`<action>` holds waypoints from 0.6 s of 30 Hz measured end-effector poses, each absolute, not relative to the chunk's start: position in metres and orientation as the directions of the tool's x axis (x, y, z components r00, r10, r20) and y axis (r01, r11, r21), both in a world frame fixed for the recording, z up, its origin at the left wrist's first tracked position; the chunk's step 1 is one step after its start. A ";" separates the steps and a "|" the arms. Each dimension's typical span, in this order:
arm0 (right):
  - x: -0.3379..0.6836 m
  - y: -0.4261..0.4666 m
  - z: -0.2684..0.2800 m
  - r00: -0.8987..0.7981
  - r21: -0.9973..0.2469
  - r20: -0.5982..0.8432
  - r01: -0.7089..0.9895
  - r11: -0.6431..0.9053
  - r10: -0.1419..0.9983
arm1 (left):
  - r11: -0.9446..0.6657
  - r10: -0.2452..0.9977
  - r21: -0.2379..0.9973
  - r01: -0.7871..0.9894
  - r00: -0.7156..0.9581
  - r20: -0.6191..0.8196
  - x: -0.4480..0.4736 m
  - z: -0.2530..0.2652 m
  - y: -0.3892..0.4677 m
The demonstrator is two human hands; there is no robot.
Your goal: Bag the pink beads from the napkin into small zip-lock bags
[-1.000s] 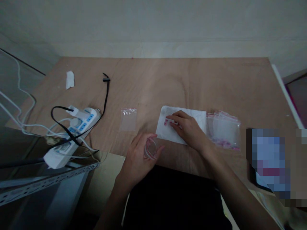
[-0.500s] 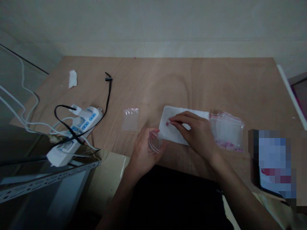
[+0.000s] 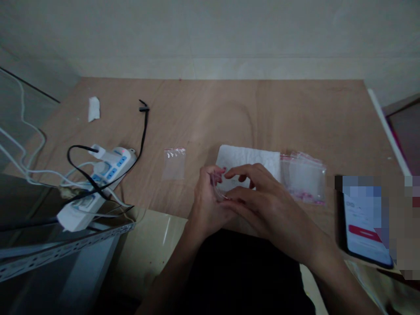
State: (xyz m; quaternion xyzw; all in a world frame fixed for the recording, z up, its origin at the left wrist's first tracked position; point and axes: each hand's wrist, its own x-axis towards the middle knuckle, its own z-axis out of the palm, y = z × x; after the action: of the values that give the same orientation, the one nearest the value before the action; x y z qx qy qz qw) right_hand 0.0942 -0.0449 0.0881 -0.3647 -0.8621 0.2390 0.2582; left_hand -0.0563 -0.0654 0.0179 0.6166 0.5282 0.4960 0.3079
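Observation:
Between the thumb and fingers of my left hand [image 3: 210, 203] is a small clear plastic zip bag [image 3: 215, 186], its curved rim facing right. My right hand [image 3: 257, 194] reaches to the rim. Its index finger and thumb are apart, with the thumb close to the bag's lower edge; nothing shows clearly between them. Behind the hands lies a white paper sheet [image 3: 249, 157], partly covered by my right hand. A small reddish spot shows near my left fingertips, too blurred to name.
Several zip bags with small pink pieces [image 3: 305, 179] lie right of the sheet. Another clear zip bag [image 3: 174, 164] lies flat at left. Further left are a power strip [image 3: 111, 168] with cords and a white scrap [image 3: 94, 109]. A phone [image 3: 362, 223] is at right.
My right hand has moved from above the sheet, where its fingers were pinched beside a small pink piece, left and down to the bag's rim. The view has shifted slightly.

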 end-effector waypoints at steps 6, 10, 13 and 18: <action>0.115 -0.045 0.079 -0.449 -0.747 0.139 0.537 0.392 0.882 | -0.193 0.981 0.949 0.248 0.067 0.182 -0.067 0.033 -0.074; 0.119 -0.048 0.076 -0.302 -0.853 0.110 0.461 0.246 0.947 | -0.165 0.986 0.965 0.205 0.024 0.164 -0.071 0.037 -0.073; 0.117 -0.051 0.071 -0.186 -0.920 0.070 0.368 0.135 0.980 | -0.151 0.986 0.974 0.167 -0.045 0.160 -0.069 0.036 -0.072; 0.114 -0.053 0.064 -0.064 -0.979 0.095 0.173 0.105 0.993 | -0.100 0.990 0.993 0.065 -0.096 0.106 -0.063 0.040 -0.072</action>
State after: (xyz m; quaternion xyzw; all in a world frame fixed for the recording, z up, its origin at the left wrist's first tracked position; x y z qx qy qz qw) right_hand 0.1137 -0.0526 0.0643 -0.5025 -0.5802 0.4418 0.4644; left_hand -0.0633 -0.0723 0.0401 0.5146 0.5125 0.5341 0.4327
